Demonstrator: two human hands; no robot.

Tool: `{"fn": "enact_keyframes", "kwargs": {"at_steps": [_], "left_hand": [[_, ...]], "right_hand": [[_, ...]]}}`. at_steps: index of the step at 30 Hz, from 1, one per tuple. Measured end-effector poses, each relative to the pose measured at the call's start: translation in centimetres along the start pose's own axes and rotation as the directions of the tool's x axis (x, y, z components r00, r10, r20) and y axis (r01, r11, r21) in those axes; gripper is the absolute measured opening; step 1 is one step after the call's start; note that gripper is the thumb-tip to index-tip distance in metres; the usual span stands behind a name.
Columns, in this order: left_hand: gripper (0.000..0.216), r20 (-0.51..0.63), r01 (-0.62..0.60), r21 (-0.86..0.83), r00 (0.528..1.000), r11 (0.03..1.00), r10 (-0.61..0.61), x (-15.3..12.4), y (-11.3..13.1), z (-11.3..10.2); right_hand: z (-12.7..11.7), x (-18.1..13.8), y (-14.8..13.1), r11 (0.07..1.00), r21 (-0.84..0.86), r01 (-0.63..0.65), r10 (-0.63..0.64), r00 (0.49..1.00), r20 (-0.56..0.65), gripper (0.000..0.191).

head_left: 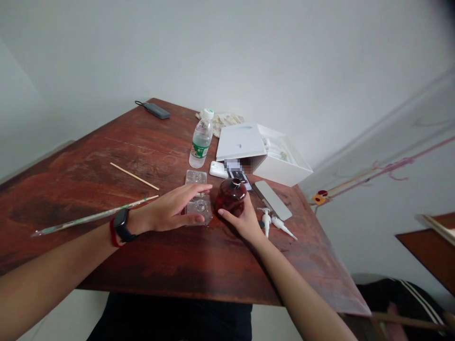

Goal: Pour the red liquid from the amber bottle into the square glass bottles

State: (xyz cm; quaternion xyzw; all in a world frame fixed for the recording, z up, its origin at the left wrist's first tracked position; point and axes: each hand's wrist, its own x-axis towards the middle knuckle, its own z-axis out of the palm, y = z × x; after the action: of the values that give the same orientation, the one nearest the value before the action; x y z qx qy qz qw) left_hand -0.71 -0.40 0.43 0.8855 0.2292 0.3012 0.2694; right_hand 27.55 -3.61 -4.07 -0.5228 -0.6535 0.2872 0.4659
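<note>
A brown see-through bottle (231, 199) with an uncapped neck stands upright on the wooden table, and my right hand (245, 220) is wrapped round its right side. My left hand (181, 206), with a dark watch at the wrist, hovers with fingers apart over two clear square plastic pieces (199, 204). It partly hides them, and whether it touches them I cannot tell. Two white pump heads (266, 221) lie right of the bottle, close to my right wrist.
Behind my hands stand a water bottle (201, 142) and an open white box (284, 166). A white case (218, 169), a phone (237, 173) and a flat grey bar (273, 201) lie nearer. Chopsticks (95, 215), partly wrapped, lie left; a grey device (156, 110) rests at the far edge.
</note>
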Motion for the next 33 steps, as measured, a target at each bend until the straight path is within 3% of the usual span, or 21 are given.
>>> {"fn": "enact_keyframes", "kwargs": {"at_steps": [7, 14, 19, 24, 28, 33], "left_hand": [[0.062, -0.082, -0.071, 0.025, 0.994, 0.997, 0.073, 0.1, -0.4, -0.4], [0.042, -0.3, -0.078, 0.032, 0.95, 0.996, 0.084, 0.2, -0.2, -1.1], [0.054, -0.394, -0.133, 0.023, 0.91, 0.991, 0.131, 0.4, -0.2, -1.4], [0.058, -0.475, -0.004, -0.084, 0.879, 0.996, -0.036, 0.6, 0.0, -1.6], [0.056, -0.449, 0.106, -0.197, 0.874, 0.975, -0.186, 0.9, -0.2, -1.9], [0.056, -0.396, 0.133, -0.292, 0.885, 0.947, -0.246, 0.9, -0.3, -2.5]], "right_hand": [[-0.2, 0.1, 0.3, 1.0, 0.005, 0.024, -0.024, 0.999, 0.025, 0.102], [-0.3, 0.4, 1.0, 0.999, 0.053, -0.006, 0.004, 0.999, 0.032, 0.115], [-0.3, 0.6, 1.3, 0.974, 0.225, -0.037, 0.012, 0.994, 0.111, 0.117], [-0.5, 0.7, 1.3, 0.954, 0.289, -0.079, 0.038, 0.989, 0.145, 0.124], [-0.8, 0.8, 0.7, 0.95, 0.304, -0.066, 0.036, 0.994, 0.103, 0.13], [-0.7, 1.0, 0.0, 0.885, 0.466, -0.009, -0.018, 0.998, 0.053, 0.11]]}}
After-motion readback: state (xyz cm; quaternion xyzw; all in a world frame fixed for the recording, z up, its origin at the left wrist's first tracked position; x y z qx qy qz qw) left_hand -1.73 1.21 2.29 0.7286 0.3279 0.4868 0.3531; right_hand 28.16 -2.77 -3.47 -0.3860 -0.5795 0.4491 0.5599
